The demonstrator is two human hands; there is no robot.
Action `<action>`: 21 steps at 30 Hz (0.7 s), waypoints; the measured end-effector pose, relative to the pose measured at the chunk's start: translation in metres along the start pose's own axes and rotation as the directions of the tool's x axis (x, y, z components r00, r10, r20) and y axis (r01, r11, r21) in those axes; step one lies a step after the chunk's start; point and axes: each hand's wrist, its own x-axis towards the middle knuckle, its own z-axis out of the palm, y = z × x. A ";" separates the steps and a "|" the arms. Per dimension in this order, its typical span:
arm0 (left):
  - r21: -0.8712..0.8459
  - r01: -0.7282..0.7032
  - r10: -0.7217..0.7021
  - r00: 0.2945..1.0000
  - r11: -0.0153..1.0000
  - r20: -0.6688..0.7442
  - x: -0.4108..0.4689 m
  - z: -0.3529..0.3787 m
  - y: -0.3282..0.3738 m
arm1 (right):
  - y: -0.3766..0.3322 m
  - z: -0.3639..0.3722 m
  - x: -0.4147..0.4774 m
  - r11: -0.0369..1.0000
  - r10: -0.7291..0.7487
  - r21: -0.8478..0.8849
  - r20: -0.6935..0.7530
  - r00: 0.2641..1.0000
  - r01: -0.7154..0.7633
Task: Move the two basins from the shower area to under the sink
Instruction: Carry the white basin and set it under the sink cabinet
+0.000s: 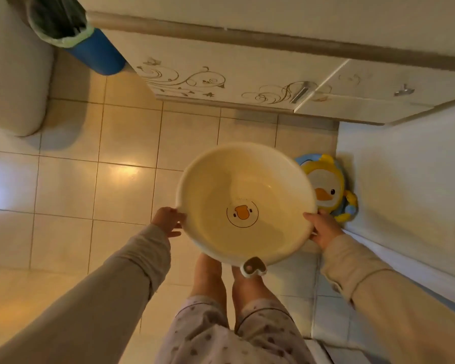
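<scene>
Basin [244, 206] with a duck face on its bottom is held level in the air above the tiled floor [71, 185], facing the sink cabinet [221, 82], so this looks like the carrying step; next it likely needs lowering and sliding beneath that cabinet. Left hand [168, 222] and right hand [323, 229] sit at opposite rims, fingers clamped on the edge.
</scene>
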 end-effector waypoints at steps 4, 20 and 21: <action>-0.008 -0.006 0.006 1.000 1.000 -0.003 0.075 0.015 -0.016 | 0.006 0.022 0.073 0.999 -0.031 -0.023 -0.031 0.999 0.030; -0.024 -0.390 0.383 0.913 0.921 -0.142 0.423 0.059 0.100 | -0.033 0.169 0.409 0.960 -0.241 0.152 0.029 0.970 0.234; -0.026 -0.422 0.415 0.899 0.906 -0.139 0.435 0.064 0.115 | -0.046 0.172 0.422 0.951 -0.269 0.166 0.025 0.963 0.261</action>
